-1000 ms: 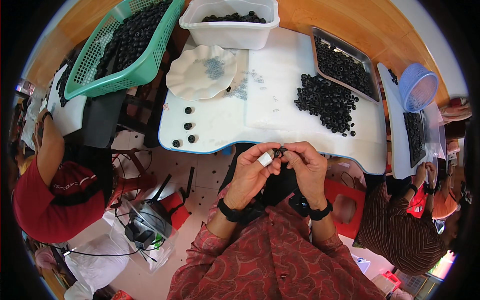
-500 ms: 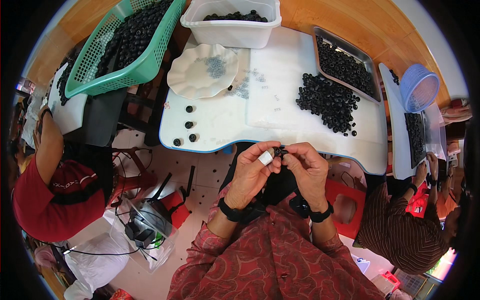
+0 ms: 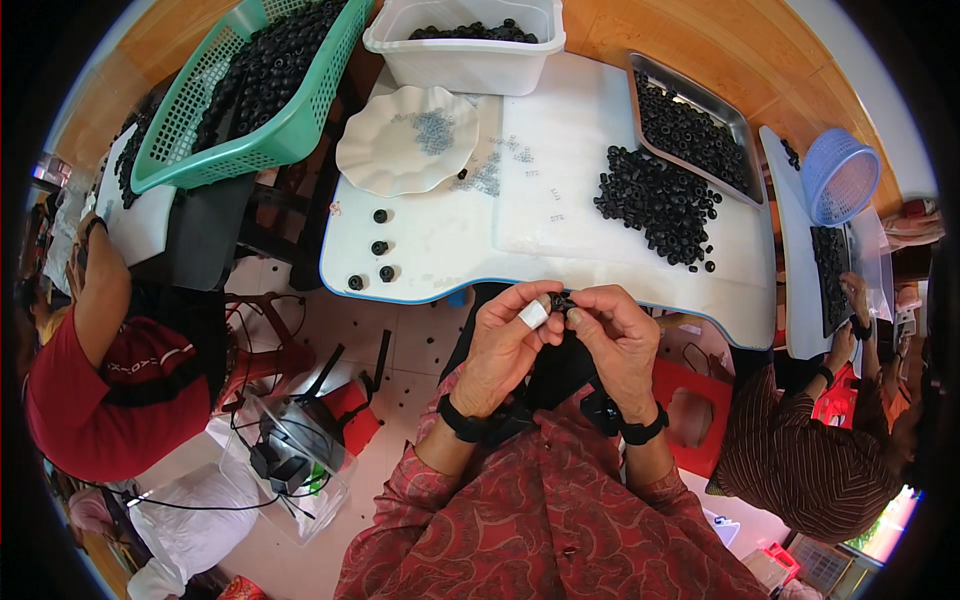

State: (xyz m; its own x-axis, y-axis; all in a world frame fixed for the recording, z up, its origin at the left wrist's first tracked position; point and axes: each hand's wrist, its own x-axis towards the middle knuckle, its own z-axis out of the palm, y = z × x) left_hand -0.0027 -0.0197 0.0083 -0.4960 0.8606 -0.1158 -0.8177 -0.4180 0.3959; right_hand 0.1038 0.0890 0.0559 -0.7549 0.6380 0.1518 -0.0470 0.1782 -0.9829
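Just off the table's front edge, my left hand (image 3: 507, 345) and my right hand (image 3: 617, 335) meet over a small black round part (image 3: 560, 302). Both sets of fingertips pinch it and hide much of its shape. White tape (image 3: 534, 314) wraps one finger of my left hand. To the front left of the table lie several black parts (image 3: 379, 248) set apart from each other. A heap of black parts (image 3: 655, 205) lies on the right. Small clear or silvery pieces (image 3: 487, 178) are scattered near the scalloped cream plate (image 3: 365, 150), which holds more of them.
A metal tray (image 3: 757, 185) of black parts sits behind the heap. At the back stands a white tub (image 3: 465, 65); a green basket (image 3: 305, 135) is left of it. Co-workers sit at the left (image 3: 120, 385) and right (image 3: 800, 450). A red stool (image 3: 700, 395) stands beside me.
My hands stay in nearly the same place, still pinching the black part, with slight finger movement. The right co-worker's hand has shifted farther over their tray.
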